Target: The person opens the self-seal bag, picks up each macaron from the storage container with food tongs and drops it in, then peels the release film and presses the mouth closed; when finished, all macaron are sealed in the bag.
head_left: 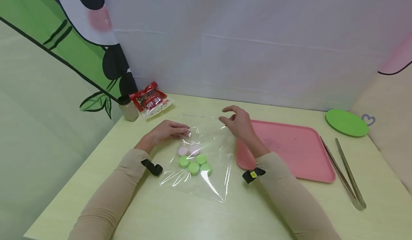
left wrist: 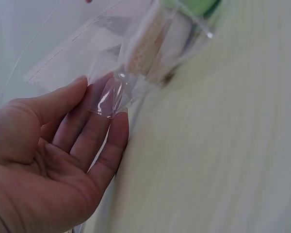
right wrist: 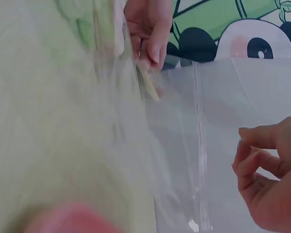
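A clear plastic bag (head_left: pixel 217 145) lies on the table with several round green pieces (head_left: pixel 194 168) and pink pieces (head_left: pixel 182 151) inside, shaped like macarons. My left hand (head_left: pixel 167 130) pinches the bag's upper left edge; in the left wrist view its thumb and fingers (left wrist: pixel 79 133) close round the film. Beside the bag's upper right corner, my right hand (head_left: pixel 239 123) is raised with loosely curled fingers. The right wrist view shows that hand (right wrist: pixel 271 170) apart from the film, holding nothing.
A pink tray (head_left: pixel 289 150) lies right of the bag, partly behind my right arm. Metal tongs (head_left: pixel 349 175) and a green plate (head_left: pixel 347 123) are farther right. A red snack packet (head_left: pixel 150 100) and a dark-lidded jar (head_left: pixel 128 109) stand at the back left.
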`<action>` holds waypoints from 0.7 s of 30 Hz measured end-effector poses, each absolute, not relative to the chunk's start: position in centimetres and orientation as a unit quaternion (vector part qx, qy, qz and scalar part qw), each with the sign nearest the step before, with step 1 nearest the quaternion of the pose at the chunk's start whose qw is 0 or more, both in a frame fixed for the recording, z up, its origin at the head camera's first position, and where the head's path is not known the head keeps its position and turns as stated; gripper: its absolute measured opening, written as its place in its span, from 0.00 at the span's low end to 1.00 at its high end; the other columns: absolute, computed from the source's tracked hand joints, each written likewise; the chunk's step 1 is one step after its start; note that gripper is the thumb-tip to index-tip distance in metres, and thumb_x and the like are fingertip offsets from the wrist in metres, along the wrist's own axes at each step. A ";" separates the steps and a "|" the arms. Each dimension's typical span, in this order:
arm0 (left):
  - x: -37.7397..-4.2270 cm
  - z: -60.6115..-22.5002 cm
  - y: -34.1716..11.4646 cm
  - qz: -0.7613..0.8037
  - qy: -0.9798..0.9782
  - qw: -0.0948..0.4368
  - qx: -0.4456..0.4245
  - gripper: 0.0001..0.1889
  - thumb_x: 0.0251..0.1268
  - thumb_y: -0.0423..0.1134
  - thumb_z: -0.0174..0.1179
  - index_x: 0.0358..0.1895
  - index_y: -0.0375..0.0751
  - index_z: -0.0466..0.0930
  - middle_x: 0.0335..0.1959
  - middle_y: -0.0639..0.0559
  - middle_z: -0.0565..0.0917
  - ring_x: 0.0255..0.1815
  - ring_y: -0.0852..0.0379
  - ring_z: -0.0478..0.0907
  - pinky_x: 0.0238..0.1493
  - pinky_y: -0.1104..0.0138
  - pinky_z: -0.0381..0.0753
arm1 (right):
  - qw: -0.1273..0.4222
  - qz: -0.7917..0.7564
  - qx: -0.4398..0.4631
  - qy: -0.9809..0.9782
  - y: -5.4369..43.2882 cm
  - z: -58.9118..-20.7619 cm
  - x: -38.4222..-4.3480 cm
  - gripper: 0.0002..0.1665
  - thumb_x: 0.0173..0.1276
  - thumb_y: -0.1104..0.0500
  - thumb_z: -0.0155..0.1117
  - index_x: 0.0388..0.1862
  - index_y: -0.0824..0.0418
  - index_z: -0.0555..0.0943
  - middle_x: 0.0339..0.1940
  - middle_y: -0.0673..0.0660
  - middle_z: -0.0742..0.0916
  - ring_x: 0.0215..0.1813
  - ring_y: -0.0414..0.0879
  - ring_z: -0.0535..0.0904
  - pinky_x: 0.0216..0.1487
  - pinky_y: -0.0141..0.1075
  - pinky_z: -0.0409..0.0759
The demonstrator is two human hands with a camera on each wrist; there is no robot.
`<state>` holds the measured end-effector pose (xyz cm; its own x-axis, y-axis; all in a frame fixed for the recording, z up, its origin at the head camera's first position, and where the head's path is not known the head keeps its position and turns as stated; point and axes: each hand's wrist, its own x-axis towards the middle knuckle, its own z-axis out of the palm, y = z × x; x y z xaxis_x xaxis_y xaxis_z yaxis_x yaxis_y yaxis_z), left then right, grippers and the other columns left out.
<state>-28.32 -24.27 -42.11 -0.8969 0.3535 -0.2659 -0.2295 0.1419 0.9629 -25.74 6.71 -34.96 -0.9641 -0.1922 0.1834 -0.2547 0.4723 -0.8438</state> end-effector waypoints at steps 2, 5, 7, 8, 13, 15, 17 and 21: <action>-28.3 -42.1 -24.5 0.654 0.721 0.222 0.052 0.21 0.72 0.35 0.61 0.63 0.27 0.77 0.49 0.42 0.87 0.49 0.52 0.86 0.54 0.60 0.82 | 0.005 0.517 0.149 -0.843 4.3 -34.8 -26.0 0.17 0.70 0.57 0.69 0.55 0.60 0.81 0.49 0.57 0.85 0.29 0.50 0.82 0.21 0.32 0.69; -28.3 -42.2 -24.6 0.648 0.724 0.224 0.077 0.21 0.74 0.36 0.59 0.64 0.26 0.76 0.50 0.41 0.87 0.50 0.52 0.86 0.54 0.60 0.82 | -0.032 0.524 0.175 -0.833 1.0 -35.0 -26.6 0.16 0.69 0.57 0.70 0.53 0.61 0.82 0.56 0.55 0.84 0.27 0.50 0.83 0.20 0.30 0.69; -28.3 -42.3 -24.6 0.643 0.726 0.226 0.092 0.21 0.74 0.37 0.58 0.64 0.26 0.75 0.50 0.41 0.87 0.50 0.52 0.86 0.55 0.60 0.82 | -0.049 0.513 0.190 -0.835 -0.8 -35.1 -27.1 0.17 0.68 0.57 0.70 0.53 0.62 0.83 0.56 0.56 0.84 0.26 0.49 0.83 0.21 0.29 0.70; -28.3 -42.3 -24.7 0.642 0.725 0.229 0.098 0.21 0.75 0.37 0.58 0.64 0.26 0.75 0.51 0.41 0.87 0.50 0.52 0.86 0.55 0.60 0.82 | -0.055 0.506 0.196 -0.838 -1.5 -35.2 -27.2 0.18 0.68 0.57 0.71 0.54 0.62 0.84 0.56 0.57 0.85 0.26 0.50 0.83 0.21 0.29 0.71; -28.3 -42.4 -24.9 0.645 0.717 0.235 0.119 0.20 0.75 0.35 0.57 0.63 0.26 0.76 0.52 0.41 0.86 0.51 0.52 0.85 0.55 0.60 0.82 | -0.053 0.482 0.206 -0.850 -3.9 -34.9 -27.7 0.18 0.66 0.57 0.73 0.54 0.60 0.86 0.48 0.54 0.90 0.33 0.53 0.85 0.26 0.30 0.75; -28.3 -42.4 -25.0 0.647 0.714 0.237 0.124 0.19 0.76 0.34 0.56 0.63 0.25 0.76 0.52 0.40 0.86 0.51 0.52 0.85 0.55 0.60 0.82 | -0.044 0.474 0.209 -0.854 -4.5 -34.7 -27.8 0.17 0.65 0.58 0.73 0.52 0.60 0.87 0.43 0.53 0.91 0.41 0.51 0.86 0.36 0.33 0.80; -28.3 -42.3 -25.1 0.649 0.712 0.239 0.126 0.19 0.76 0.34 0.55 0.63 0.25 0.76 0.51 0.41 0.86 0.51 0.52 0.85 0.55 0.61 0.81 | -0.033 0.469 0.210 -0.857 -4.9 -34.8 -27.8 0.16 0.64 0.60 0.74 0.50 0.62 0.88 0.41 0.53 0.91 0.49 0.49 0.85 0.47 0.35 0.81; -28.0 -42.2 -25.5 0.648 0.709 0.244 0.133 0.19 0.77 0.34 0.55 0.63 0.25 0.75 0.51 0.41 0.86 0.52 0.52 0.85 0.56 0.60 0.81 | -0.018 0.469 0.207 -0.859 -5.7 -35.2 -27.8 0.13 0.63 0.62 0.74 0.47 0.63 0.89 0.40 0.55 0.91 0.50 0.48 0.86 0.55 0.38 0.80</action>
